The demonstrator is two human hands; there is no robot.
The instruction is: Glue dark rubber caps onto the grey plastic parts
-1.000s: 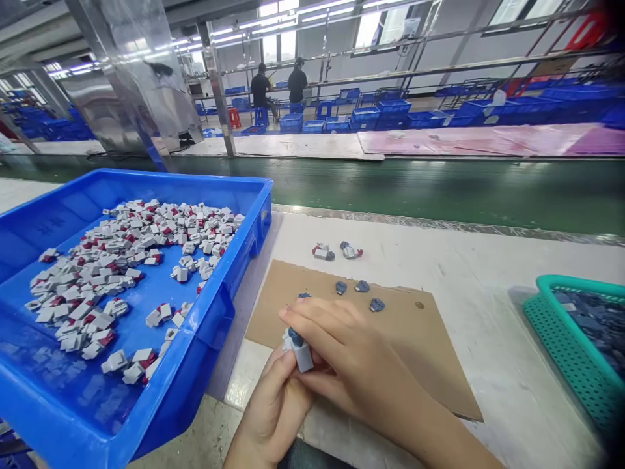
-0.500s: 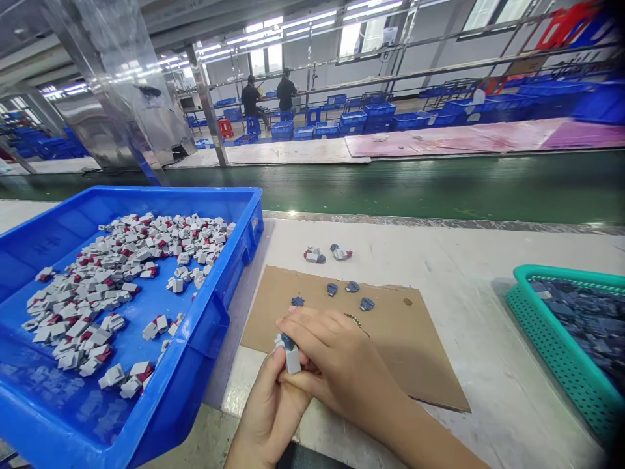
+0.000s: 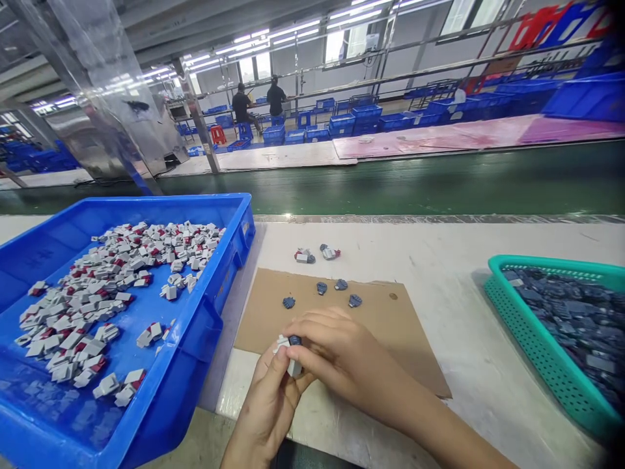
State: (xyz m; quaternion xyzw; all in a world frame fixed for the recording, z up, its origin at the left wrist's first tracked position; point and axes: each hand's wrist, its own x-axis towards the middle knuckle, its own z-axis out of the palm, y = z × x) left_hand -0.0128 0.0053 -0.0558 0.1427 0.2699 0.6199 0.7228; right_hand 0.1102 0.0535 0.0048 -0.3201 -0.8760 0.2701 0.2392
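Observation:
Just over the near edge of the cardboard, my left hand pinches a small white-grey plastic part between thumb and fingers. A dark blue plastic piece sits against the top of that part. My right hand is closed around the blue piece, its thumb and fingertips pressing there from the right and above. Its curled fingers hide some of the contact, so whether the two are joined I cannot tell. Several loose dark blue pieces lie on the cardboard beyond my hands.
To the left, a large blue bin holds many white-grey and dark red parts. At right stands a green basket full of dark blue pieces. Two assembled parts lie behind the cardboard. A green conveyor belt crosses behind; two people sit farther off.
My right thumb has moved from below the white-grey part up to the blue piece. The part is turned slightly in my fingers. The whole view has shifted a little to the right.

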